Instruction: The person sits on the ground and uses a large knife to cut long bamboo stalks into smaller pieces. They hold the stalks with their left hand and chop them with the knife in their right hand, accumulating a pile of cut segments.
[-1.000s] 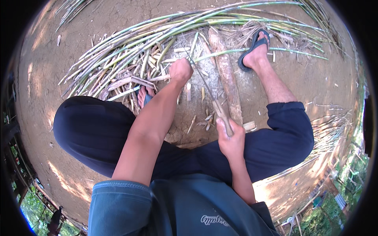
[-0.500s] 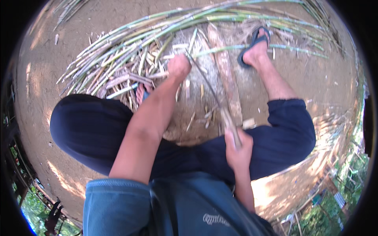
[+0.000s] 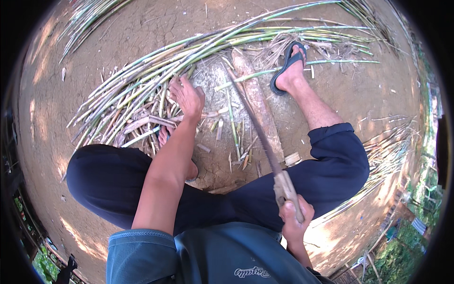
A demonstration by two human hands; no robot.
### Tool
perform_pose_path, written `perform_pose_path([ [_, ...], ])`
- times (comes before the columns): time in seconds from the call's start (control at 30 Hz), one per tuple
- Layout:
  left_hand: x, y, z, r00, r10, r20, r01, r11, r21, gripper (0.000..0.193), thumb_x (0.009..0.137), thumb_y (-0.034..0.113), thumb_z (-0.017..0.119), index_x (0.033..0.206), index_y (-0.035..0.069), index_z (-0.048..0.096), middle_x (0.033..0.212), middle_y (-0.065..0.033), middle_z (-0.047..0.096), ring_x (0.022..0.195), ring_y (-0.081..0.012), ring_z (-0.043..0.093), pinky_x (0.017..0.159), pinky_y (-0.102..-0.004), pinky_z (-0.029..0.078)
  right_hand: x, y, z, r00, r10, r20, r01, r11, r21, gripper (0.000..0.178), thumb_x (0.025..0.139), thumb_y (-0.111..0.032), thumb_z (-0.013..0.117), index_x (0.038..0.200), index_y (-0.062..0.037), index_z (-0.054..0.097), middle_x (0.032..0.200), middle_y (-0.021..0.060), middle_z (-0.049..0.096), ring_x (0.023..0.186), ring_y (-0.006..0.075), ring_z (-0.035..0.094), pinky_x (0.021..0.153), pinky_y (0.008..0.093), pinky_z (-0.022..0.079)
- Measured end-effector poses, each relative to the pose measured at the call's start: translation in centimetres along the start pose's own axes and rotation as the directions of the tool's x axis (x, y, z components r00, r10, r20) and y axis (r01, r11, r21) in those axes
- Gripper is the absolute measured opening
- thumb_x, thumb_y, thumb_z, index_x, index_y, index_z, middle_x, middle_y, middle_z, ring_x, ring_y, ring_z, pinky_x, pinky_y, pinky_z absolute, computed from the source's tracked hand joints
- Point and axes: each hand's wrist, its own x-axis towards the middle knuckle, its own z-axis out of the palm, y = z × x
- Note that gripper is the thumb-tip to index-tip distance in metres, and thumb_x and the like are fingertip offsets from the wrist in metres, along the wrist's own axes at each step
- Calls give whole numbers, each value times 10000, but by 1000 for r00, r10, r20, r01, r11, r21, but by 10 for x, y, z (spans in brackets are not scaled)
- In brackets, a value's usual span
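Observation:
My right hand [image 3: 297,218] is closed round the pale wooden handle of a saw [image 3: 259,127]. Its long dark blade slants away up and to the left, over the ground before me. Over the left side of a heap of green and brown cane stalks [image 3: 142,78], my left hand [image 3: 188,98] has its fingers apart, with nothing seen in them. A single green stalk [image 3: 255,75] lies across a worn log [image 3: 253,90], beyond the blade. Short cut pieces [image 3: 220,128] are scattered between my left hand and the log.
My sandalled right foot [image 3: 291,71] stands beside the log at the stalk's right part. My left foot [image 3: 164,135] is partly hidden among cut pieces and my forearm. More stalks lie at the far left [image 3: 87,23] and along the right [image 3: 385,161].
My left hand was a fist near the blade's tip; it has moved left to the heap and opened. The saw in my right hand has drawn back toward me.

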Motion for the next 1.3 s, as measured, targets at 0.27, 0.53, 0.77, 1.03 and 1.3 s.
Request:
perform_pose_path([
  [0.27, 13, 82, 28, 607, 294, 738, -215, 955, -203, 434, 911, 428, 531, 1062, 33, 631, 935, -242, 686, 895, -408, 664, 806, -501, 511, 3, -8, -40, 808, -185, -560, 308, 942, 133, 368, 1002, -265, 484, 704, -66, 400, 536, -1, 324, 452, 84, 293, 438, 249, 255],
  [0.53, 45, 171, -46, 643, 550, 533, -374, 833, -407, 389, 955, 362, 505, 1020, 13, 665, 874, -277, 662, 853, -458, 640, 770, -525, 486, -38, 8, -40, 624, -249, -741, 476, 873, 108, 333, 984, -262, 507, 773, -7, 470, 537, 22, 410, 452, 87, 374, 421, 235, 308],
  [0.77, -45, 304, -159, 456, 806, 377, -167, 493, -854, 313, 980, 218, 484, 982, -48, 649, 780, -293, 629, 779, -470, 629, 683, -501, 458, -71, 8, -65, 389, -260, -884, 581, 814, 16, 305, 969, -261, 519, 813, -2, 476, 550, 36, 425, 460, 108, 380, 428, 253, 320],
  [1.03, -201, 485, -278, 30, 892, 450, 239, 431, -870, 351, 987, 252, 459, 985, -60, 618, 881, -272, 649, 873, -395, 655, 769, -468, 484, -148, -7, -125, 56, -285, -957, 542, 813, -211, 352, 990, -287, 478, 742, -59, 377, 553, 11, 312, 439, 105, 286, 412, 268, 265],
  [1.3, -194, 455, -224, 314, 943, 112, -133, 160, -978, 673, 928, 429, 533, 1342, -91, 427, 1401, -295, 419, 1340, -442, 354, 1124, -515, 222, -152, 23, -130, -84, -84, -993, 447, 888, -112, 420, 968, -272, 476, 625, -125, 284, 551, -19, 213, 432, 92, 212, 403, 235, 208],
])
